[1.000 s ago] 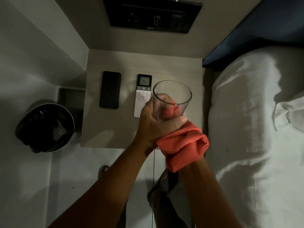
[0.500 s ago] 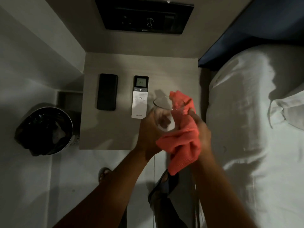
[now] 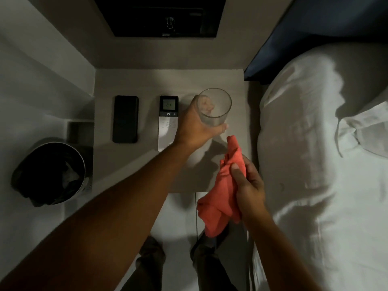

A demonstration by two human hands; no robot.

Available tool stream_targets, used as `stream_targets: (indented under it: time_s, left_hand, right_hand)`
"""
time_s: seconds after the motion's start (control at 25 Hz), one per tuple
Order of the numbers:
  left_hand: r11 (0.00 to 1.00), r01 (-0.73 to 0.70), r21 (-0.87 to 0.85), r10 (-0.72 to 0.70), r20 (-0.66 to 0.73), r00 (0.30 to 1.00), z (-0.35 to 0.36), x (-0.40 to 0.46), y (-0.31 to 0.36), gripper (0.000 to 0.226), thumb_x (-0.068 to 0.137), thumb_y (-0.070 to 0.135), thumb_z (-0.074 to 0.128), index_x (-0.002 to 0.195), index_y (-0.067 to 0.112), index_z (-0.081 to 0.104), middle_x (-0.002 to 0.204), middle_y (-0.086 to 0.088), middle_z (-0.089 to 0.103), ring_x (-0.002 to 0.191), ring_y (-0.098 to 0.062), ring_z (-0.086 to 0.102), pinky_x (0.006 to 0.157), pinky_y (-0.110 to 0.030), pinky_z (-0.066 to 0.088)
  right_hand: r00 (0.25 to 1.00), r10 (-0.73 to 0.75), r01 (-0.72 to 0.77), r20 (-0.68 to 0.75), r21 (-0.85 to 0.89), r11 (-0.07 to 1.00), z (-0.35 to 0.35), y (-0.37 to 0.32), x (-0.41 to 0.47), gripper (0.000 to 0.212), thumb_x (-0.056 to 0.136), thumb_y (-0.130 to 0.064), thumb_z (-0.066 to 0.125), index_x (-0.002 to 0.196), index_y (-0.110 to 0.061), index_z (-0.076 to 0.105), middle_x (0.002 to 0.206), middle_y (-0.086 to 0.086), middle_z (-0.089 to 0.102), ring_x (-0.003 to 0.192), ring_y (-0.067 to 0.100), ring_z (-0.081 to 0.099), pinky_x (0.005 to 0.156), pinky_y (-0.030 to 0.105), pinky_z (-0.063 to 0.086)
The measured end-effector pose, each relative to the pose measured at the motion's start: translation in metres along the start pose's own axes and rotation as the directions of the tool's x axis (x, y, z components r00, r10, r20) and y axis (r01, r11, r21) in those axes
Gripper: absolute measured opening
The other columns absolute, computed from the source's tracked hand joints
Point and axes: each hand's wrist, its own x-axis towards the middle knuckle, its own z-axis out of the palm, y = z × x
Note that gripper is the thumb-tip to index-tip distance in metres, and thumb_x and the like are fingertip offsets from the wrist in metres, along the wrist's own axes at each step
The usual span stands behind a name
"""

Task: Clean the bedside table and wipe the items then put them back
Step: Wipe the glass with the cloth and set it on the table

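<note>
A clear drinking glass [image 3: 218, 110] stands upright over the right part of the grey bedside table [image 3: 130, 164]. My left hand [image 3: 193, 127] is wrapped around its side. Whether its base touches the table I cannot tell. My right hand [image 3: 249, 187] grips a bunched red-orange cloth [image 3: 222, 198] near the table's front right corner, apart from the glass. A white remote with a lit display [image 3: 168, 120] lies left of the glass. Further left lies a black phone [image 3: 125, 119], face up.
A metal bin with a dark liner [image 3: 50, 173] stands on the floor left of the table. A bed with a white pillow [image 3: 315, 154] borders the table's right side. A dark wall panel [image 3: 165, 15] hangs behind the table. My feet [image 3: 151, 248] are below its front edge.
The cloth has come off the glass and my right hand has pulled it back toward me. My left hand has carried the glass forward and set it lower over the table's right side.
</note>
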Motion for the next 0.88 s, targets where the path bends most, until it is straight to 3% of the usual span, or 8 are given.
stream_targets:
  time_s: [0.12,0.2,0.36,0.48,0.64,0.72,0.8,0.88]
  left_hand:
    - [0.992,-0.056,0.112,0.058,-0.009,0.998,0.010,0.021,-0.004,0.071,0.048,0.040,0.092,0.108,0.027,0.056,0.110,0.007,0.069,0.104,-0.012,0.068,0.092,-0.037,0.057]
    - [0.986,-0.076,0.145,0.083,-0.045,0.996,0.012,0.025,-0.012,0.073,0.047,0.041,0.092,0.110,0.025,0.057,0.110,0.007,0.068,0.104,-0.013,0.067,0.092,-0.037,0.057]
    - [0.985,-0.082,0.149,0.092,-0.062,0.994,0.013,0.031,-0.022,0.078,0.048,0.037,0.094,0.114,0.018,0.058,0.115,0.001,0.068,0.109,-0.017,0.065,0.094,-0.039,0.055]
    - [0.984,-0.092,0.155,0.104,-0.069,0.992,0.016,0.032,-0.024,0.078,0.049,0.037,0.094,0.116,0.020,0.058,0.116,0.006,0.067,0.109,-0.012,0.064,0.096,-0.032,0.054]
    - [0.995,-0.054,0.079,0.055,-0.017,0.998,0.015,0.030,-0.035,0.080,0.057,0.020,0.093,0.127,0.015,0.055,0.116,0.004,0.064,0.107,-0.009,0.061,0.091,-0.022,0.053]
    - [0.999,-0.042,-0.005,0.042,-0.001,0.999,0.010,0.022,-0.038,0.077,0.063,0.015,0.090,0.130,0.013,0.052,0.118,0.000,0.064,0.105,-0.014,0.064,0.089,-0.027,0.056]
    - [1.000,-0.029,-0.009,0.028,-0.050,0.998,0.011,0.005,-0.042,0.064,0.072,0.024,0.084,0.126,0.013,0.052,0.114,-0.008,0.066,0.099,-0.017,0.068,0.082,-0.026,0.057]
    - [0.996,0.081,0.022,-0.081,-0.022,0.997,0.007,-0.023,-0.047,0.051,0.075,0.043,0.078,0.114,0.016,0.059,0.103,-0.004,0.071,0.091,-0.012,0.070,0.077,-0.022,0.055]
  right_hand:
    - [0.998,0.044,-0.045,-0.046,-0.008,0.999,-0.001,0.003,0.016,0.051,0.092,-0.036,0.068,0.136,-0.052,0.049,0.145,-0.007,0.052,0.118,0.023,0.063,0.094,0.051,0.057]
    - [0.994,0.092,-0.092,-0.067,0.005,0.996,0.001,0.004,0.026,0.068,0.085,-0.040,0.075,0.141,-0.055,0.039,0.147,-0.001,0.049,0.120,0.025,0.061,0.096,0.053,0.055]
    - [0.983,0.149,-0.147,-0.110,0.027,0.989,0.007,0.009,0.047,0.088,0.080,-0.036,0.081,0.152,-0.038,0.029,0.146,0.007,0.051,0.123,0.029,0.059,0.102,0.056,0.051]
    - [0.973,0.169,-0.166,-0.157,0.027,0.986,0.011,0.011,0.059,0.086,0.074,-0.034,0.087,0.145,-0.027,0.039,0.134,0.006,0.060,0.117,0.028,0.062,0.101,0.054,0.052]
    - [0.926,0.329,-0.303,-0.183,0.154,0.940,0.016,0.013,0.070,0.063,0.053,-0.039,0.095,0.103,-0.032,0.057,0.105,-0.002,0.068,0.099,0.026,0.067,0.095,0.059,0.054]
    - [0.897,0.408,-0.373,-0.169,0.208,0.904,0.021,0.014,0.074,0.081,0.038,-0.046,0.096,0.107,-0.027,0.059,0.105,0.001,0.069,0.097,0.028,0.069,0.093,0.059,0.055]
    - [0.890,0.415,-0.374,-0.189,0.217,0.902,0.026,0.015,0.077,0.096,0.031,-0.054,0.096,0.113,-0.019,0.061,0.107,0.006,0.074,0.094,0.028,0.072,0.089,0.052,0.058]
    - [0.892,0.420,-0.372,-0.169,0.252,0.893,0.032,0.012,0.076,0.090,0.035,-0.062,0.093,0.108,-0.017,0.066,0.102,0.006,0.077,0.087,0.024,0.076,0.081,0.044,0.062]
